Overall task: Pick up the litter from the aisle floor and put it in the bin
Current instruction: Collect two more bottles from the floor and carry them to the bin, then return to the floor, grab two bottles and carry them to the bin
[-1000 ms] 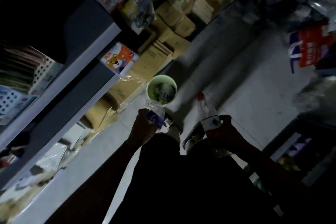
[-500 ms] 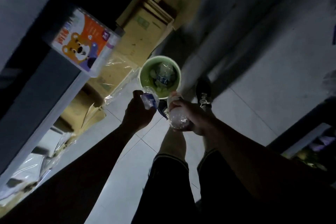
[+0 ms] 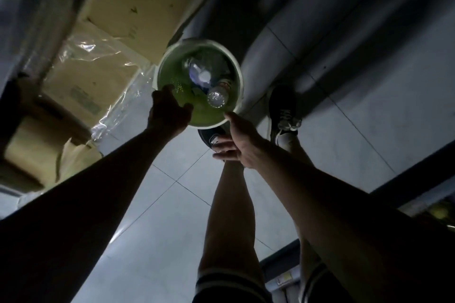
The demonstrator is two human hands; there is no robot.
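A round bin (image 3: 236,61) with a white rim and green inside stands on the grey tiled floor. Inside it lie a clear plastic bottle (image 3: 218,97) with its base toward me and a crumpled clear bottle with a blue label (image 3: 197,71). My left hand (image 3: 167,112) hovers over the bin's near-left rim, dark against the light, fingers loosely spread, holding nothing. Just below the near-right rim is my right hand (image 3: 236,144), open and with nothing in it.
Cardboard boxes (image 3: 138,7) and clear plastic wrap (image 3: 98,61) line the floor to the left of the bin. My two feet in dark shoes (image 3: 283,110) stand next to the bin. A dark shelf base (image 3: 406,174) runs along the right.
Both hands have let go of their bottles, which now lie in the bin. The camera has tipped down and closer over the bin.
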